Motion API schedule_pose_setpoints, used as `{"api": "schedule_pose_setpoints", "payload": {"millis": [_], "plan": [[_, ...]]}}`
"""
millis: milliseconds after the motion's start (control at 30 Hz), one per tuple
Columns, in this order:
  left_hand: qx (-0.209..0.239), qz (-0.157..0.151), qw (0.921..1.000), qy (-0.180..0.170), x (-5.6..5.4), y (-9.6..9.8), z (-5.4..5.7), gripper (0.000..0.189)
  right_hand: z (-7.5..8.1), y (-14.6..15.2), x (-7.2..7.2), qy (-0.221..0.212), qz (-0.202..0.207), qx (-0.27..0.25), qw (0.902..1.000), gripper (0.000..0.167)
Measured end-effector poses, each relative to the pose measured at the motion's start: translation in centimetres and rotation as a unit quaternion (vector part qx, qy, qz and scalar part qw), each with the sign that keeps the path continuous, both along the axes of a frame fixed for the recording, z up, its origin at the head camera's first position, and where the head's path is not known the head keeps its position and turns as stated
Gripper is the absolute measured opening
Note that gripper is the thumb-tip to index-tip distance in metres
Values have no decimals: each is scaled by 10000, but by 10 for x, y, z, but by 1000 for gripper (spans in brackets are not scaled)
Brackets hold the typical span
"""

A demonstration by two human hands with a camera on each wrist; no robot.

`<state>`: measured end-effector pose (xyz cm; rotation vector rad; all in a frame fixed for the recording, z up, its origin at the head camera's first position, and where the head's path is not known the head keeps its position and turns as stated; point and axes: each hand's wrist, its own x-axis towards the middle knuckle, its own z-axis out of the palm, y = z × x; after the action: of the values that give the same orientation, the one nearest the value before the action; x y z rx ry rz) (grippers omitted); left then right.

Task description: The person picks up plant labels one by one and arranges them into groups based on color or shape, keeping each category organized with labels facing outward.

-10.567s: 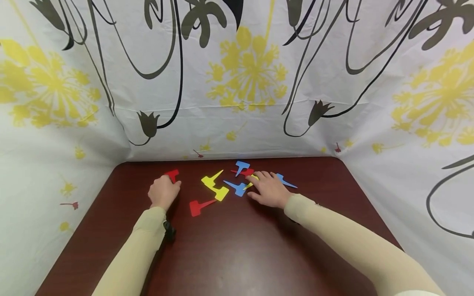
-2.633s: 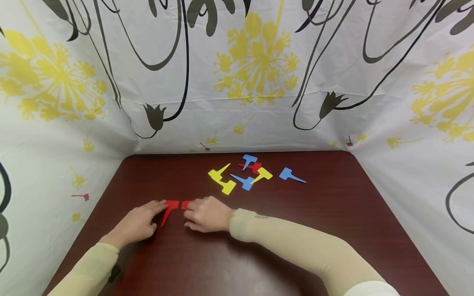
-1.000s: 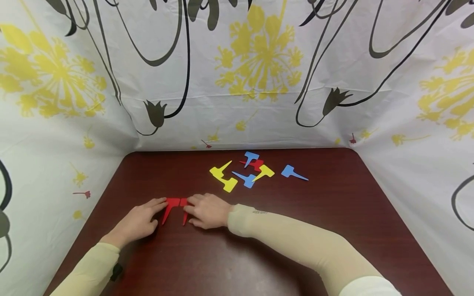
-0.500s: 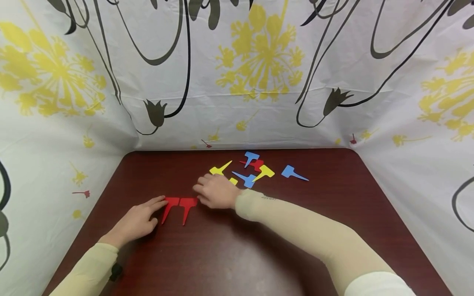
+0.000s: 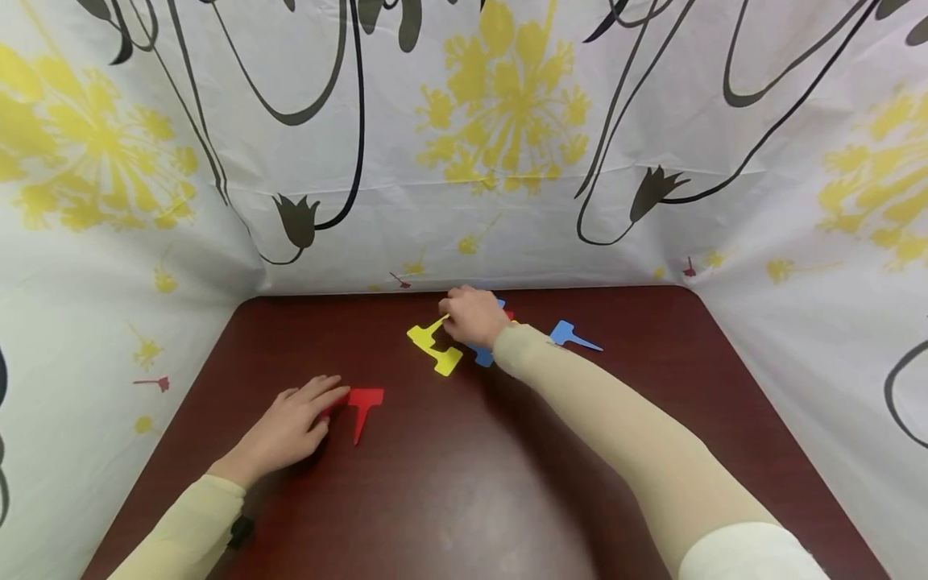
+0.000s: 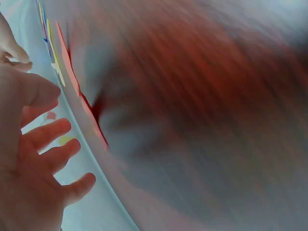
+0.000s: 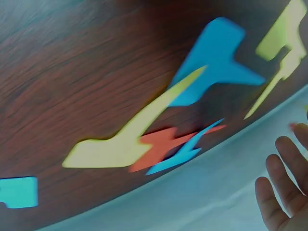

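T-shaped plastic plant labels in red, yellow and blue lie on the table. In the head view, one red plant label (image 5: 366, 398) lies stem toward me; another on its left is mostly hidden by my left hand (image 5: 286, 423). The left wrist view shows that hand's fingers (image 6: 53, 130) spread, with nothing between them. My right hand (image 5: 474, 316) is over the mixed group, partly covering it. Its fingers (image 7: 276, 187) look relaxed in the right wrist view, holding nothing. Beneath are a yellow label (image 7: 110, 150), a blue label (image 7: 211, 57), a red label (image 7: 156, 150) and a smaller-looking blue label (image 7: 180, 156).
Two touching yellow labels (image 5: 439, 358) lie left of the group. A separate blue label (image 5: 573, 333) lies to its right. The dark red-brown table (image 5: 435, 499) is bordered by a patterned white cloth (image 5: 406, 242) at the back and sides.
The two red labels were brought side by side. My right hand let go of the right one and moved away to the group at the back. My left hand shifted slightly right over the left label.
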<state>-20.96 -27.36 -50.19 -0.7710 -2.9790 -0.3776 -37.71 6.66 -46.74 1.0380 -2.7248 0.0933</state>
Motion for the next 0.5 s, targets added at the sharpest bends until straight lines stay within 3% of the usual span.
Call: {"api": "schedule_pose_setpoints", "payload": {"millis": [300, 500], "plan": [[-105, -288, 9984, -472, 3, 11, -9, 64, -16, 25, -29, -410, -702, 147, 9966, 13], [-265, -497, 9982, -221, 5, 15, -12, 69, -22, 30, -45, -589, -1097, 192, 9920, 16]]}}
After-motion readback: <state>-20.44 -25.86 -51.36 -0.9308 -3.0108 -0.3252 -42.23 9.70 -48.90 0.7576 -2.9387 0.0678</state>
